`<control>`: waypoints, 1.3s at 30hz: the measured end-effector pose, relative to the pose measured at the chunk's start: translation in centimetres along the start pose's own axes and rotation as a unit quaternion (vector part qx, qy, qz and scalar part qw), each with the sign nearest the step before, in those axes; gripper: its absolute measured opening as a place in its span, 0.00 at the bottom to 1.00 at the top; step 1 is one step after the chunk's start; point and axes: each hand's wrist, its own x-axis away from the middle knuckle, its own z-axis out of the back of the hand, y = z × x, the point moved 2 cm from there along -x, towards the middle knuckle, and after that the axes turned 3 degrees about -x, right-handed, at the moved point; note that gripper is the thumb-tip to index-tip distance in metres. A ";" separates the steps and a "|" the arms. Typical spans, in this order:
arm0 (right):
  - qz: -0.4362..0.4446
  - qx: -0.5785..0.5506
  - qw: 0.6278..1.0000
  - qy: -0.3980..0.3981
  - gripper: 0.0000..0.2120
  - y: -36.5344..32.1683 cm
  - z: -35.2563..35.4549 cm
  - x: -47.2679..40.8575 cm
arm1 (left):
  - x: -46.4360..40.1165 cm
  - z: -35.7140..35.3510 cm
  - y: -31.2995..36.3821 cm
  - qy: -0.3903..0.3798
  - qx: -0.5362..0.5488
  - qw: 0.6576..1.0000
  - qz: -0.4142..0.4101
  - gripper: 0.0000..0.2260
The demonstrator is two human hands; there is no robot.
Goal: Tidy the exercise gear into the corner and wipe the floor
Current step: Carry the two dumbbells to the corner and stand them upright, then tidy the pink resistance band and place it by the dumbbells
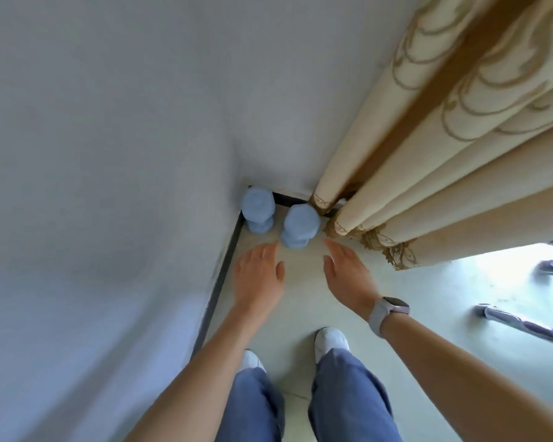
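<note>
Two light blue dumbbells stand on end in the room's corner. The left dumbbell (258, 209) is tight against the two walls, the right dumbbell (300, 225) stands beside it next to the curtain hem. My left hand (258, 275) hovers just short of them, flat, fingers apart, holding nothing. My right hand (348, 275), with a watch on its wrist, is also open and empty, its fingertips close to the right dumbbell's base without touching it.
White walls (109, 186) meet at the corner with a dark skirting strip (219, 282). A cream and brown curtain (444, 154) hangs at the right, reaching the pale floor (300, 307). A metal frame (524, 323) lies at far right. My feet in white shoes stand below.
</note>
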 end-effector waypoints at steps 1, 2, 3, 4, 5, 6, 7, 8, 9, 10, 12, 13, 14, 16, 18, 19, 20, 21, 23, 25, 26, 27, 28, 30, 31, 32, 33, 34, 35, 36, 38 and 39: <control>-0.010 -0.020 1.000 0.013 0.20 -1.4 2.0 2.2 | 1.8 2.2 1.1 -0.016 0.003 1.000 0.006 0.20; -0.023 -0.035 0.999 0.025 0.19 -2.9 4.1 4.7 | 3.7 4.5 2.4 -0.036 0.006 0.999 0.012 0.20; -0.038 -0.046 0.997 0.038 0.19 -4.2 6.0 7.3 | 5.7 6.7 3.8 -0.059 0.011 0.998 0.015 0.20; -0.052 -0.052 0.996 0.051 0.19 -5.3 7.9 10.1 | 7.7 8.7 5.3 -0.079 0.015 0.997 0.012 0.20; -0.060 -0.056 0.995 0.060 0.18 -6.2 9.5 12.8 | 9.7 10.5 6.6 -0.094 0.017 0.995 0.001 0.20; -0.072 -0.058 0.993 0.067 0.18 -7.0 10.9 15.6 | 11.7 12.0 7.9 -0.104 0.014 0.994 -0.017 0.20; -0.086 -0.060 0.991 0.078 0.18 -7.5 12.3 18.4 | 13.5 13.6 9.3 -0.110 0.006 0.993 -0.043 0.20; -0.101 -0.063 0.989 0.092 0.18 -7.8 13.5 21.2 | 15.1 14.8 10.6 -0.111 -0.004 0.991 -0.071 0.19; -0.120 -0.068 0.985 0.107 0.18 -7.9 14.5 23.8 | 16.7 15.7 11.8 -0.113 -0.014 0.989 -0.095 0.19; -0.140 -0.075 0.980 0.124 0.17 -7.9 15.4 26.2 | 18.0 16.5 12.9 -0.115 -0.025 0.986 -0.116 0.19; -0.182 -0.097 0.965 0.160 0.17 -7.2 16.6 31.0 | 20.6 17.2 15.2 -0.129 -0.055 0.977 -0.159 0.19; -0.203 -0.109 0.957 0.173 0.17 -6.7 16.9 33.0 | 21.6 17.2 16.1 -0.135 -0.067 0.973 -0.175 0.19; -0.227 -0.122 0.948 0.187 0.17 -6.1 17.0 35.3 | 22.8 17.0 17.1 -0.142 -0.081 0.968 -0.191 0.19; -0.283 -0.146 0.923 0.215 0.16 -4.4 17.0 40.4 | 26.1 16.1 19.8 -0.162 -0.117 0.952 -0.233 0.19; -0.325 -0.166 0.898 0.245 0.16 -2.6 16.6 45.7 | 30.1 14.7 22.5 -0.180 -0.139 0.935 -0.272 0.19; -0.343 -0.176 0.885 0.262 0.16 -1.6 16.4 48.5 | 32.2 13.9 23.9 -0.187 -0.149 0.926 -0.292 0.19; -0.361 -0.186 0.870 0.279 0.15 -0.7 16.2 51.5 | 34.5 12.9 25.4 -0.193 -0.162 0.915 -0.316 0.19; -0.380 -0.195 0.855 0.295 0.16 0.1 15.9 54.7 | 36.9 11.7 26.8 -0.203 -0.174 0.902 -0.339 0.19; -0.412 -0.204 0.827 0.324 0.16 2.0 14.8 61.5 | 42.2 9.0 29.6 -0.233 -0.193 0.874 -0.379 0.19; -0.451 -0.221 0.791 0.349 0.16 3.8 12.9 68.8 | 48.2 6.1 32.3 -0.262 -0.216 0.841 -0.422 0.20; -0.474 -0.232 0.769 0.362 0.16 4.5 11.7 72.5 | 51.5 4.6 33.5 -0.271 -0.228 0.822 -0.446 0.20; -0.497 -0.242 0.744 0.375 0.16 5.1 10.5 76.1 | 54.8 3.2 34.7 -0.278 -0.241 0.800 -0.473 0.19; -0.521 -0.251 0.717 0.389 0.16 5.7 9.2 79.6 | 58.1 1.7 35.8 -0.285 -0.256 0.776 -0.501 0.19; -0.570 -0.270 0.657 0.413 0.16 6.3 6.8 86.1 | 64.4 -1.0 37.8 -0.302 -0.281 0.724 -0.553 0.19; -0.591 -0.278 0.626 0.427 0.16 6.4 5.7 89.2 | 67.5 -2.2 38.7 -0.312 -0.288 0.698 -0.577 0.19; -0.608 -0.286 0.595 0.441 0.16 6.6 4.5 92.0 | 70.5 -3.5 39.6 -0.321 -0.294 0.671 -0.600 0.19; -0.621 -0.294 0.565 0.457 0.16 6.7 3.4 94.7 | 73.4 -4.8 40.5 -0.329 -0.301 0.645 -0.621 0.19; -0.634 -0.303 0.533 0.471 0.16 6.8 2.3 97.3 | 76.3 -6.2 41.4 -0.337 -0.308 0.616 -0.642 0.19; -0.648 -0.310 0.501 0.484 0.16 6.9 1.3 99.6 | 79.1 -7.5 42.2 -0.345 -0.316 0.588 -0.660 0.19; -0.659 -0.317 0.471 0.493 0.16 7.0 0.3 101.7 | 81.7 -8.8 42.9 -0.354 -0.323 0.561 -0.675 0.19; -0.680 -0.337 0.408 0.507 0.16 7.3 -1.6 105.5 | 86.7 -11.4 44.3 -0.370 -0.337 0.509 -0.700 0.19; -0.689 -0.348 0.379 0.511 0.16 7.5 -2.6 107.2 | 89.1 -12.8 44.9 -0.377 -0.345 0.484 -0.711 0.19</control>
